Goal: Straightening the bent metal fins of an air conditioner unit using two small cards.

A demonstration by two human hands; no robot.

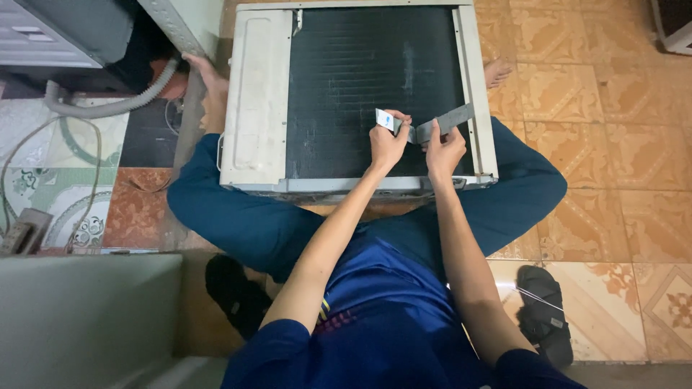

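A white air-conditioner unit (pixel 256 94) with a dark finned coil face (pixel 360 79) lies between my legs on the tiled floor. Above the coil, my left hand (pixel 388 142) pinches a grey strip (pixel 443 122) where its white backing (pixel 385 119) peels away. My right hand (pixel 444 151) grips the same grey strip a little to the right. The strip's free end points up and right, over the unit's right frame.
A grey corrugated hose (pixel 108 106) and thin cables (pixel 29 155) run across the patterned floor at left. Black sandals (pixel 542 310) (pixel 234 292) lie beside my legs. A pale grey box (pixel 79 317) stands at lower left. My bare feet (pixel 496 70) flank the unit.
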